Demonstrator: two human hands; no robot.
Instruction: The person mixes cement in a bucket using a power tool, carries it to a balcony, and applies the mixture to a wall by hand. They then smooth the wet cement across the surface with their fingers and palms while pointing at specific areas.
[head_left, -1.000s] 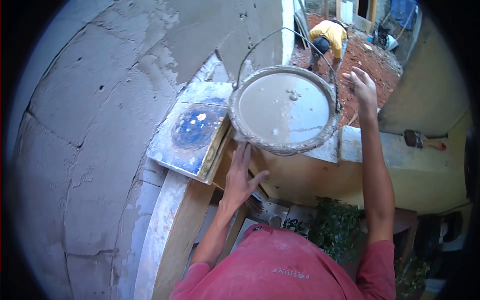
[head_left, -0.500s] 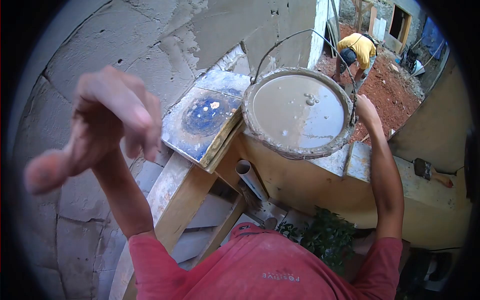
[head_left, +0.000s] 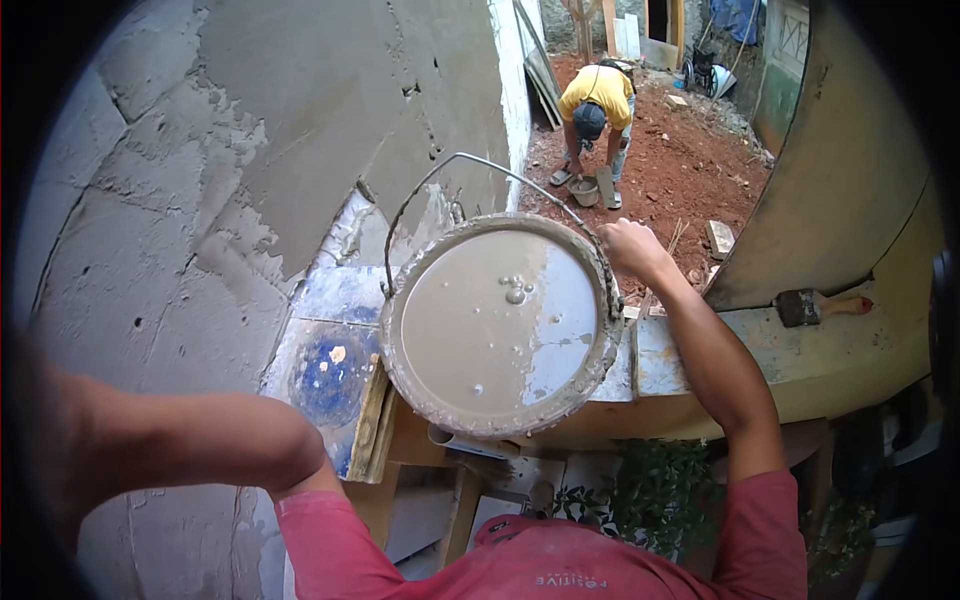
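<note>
A round bucket, crusted with mortar and full of grey liquid, stands on a ledge in front of me, its wire handle raised. My right hand is closed on the bucket's far right rim, where the handle attaches. My left forearm reaches out to the left at chest height. Its hand is past the dark edge of the picture and hidden.
A blue-stained board lies left of the bucket on wooden planks. A partly plastered block wall fills the left. A brush rests on the yellow ledge at right. Below, a person in a yellow shirt bends over red soil.
My left hand, raised close to the camera half a second ago, has swung left out of sight. My right hand stays on the bucket's rim. The view has shifted, bringing the bucket nearer.
</note>
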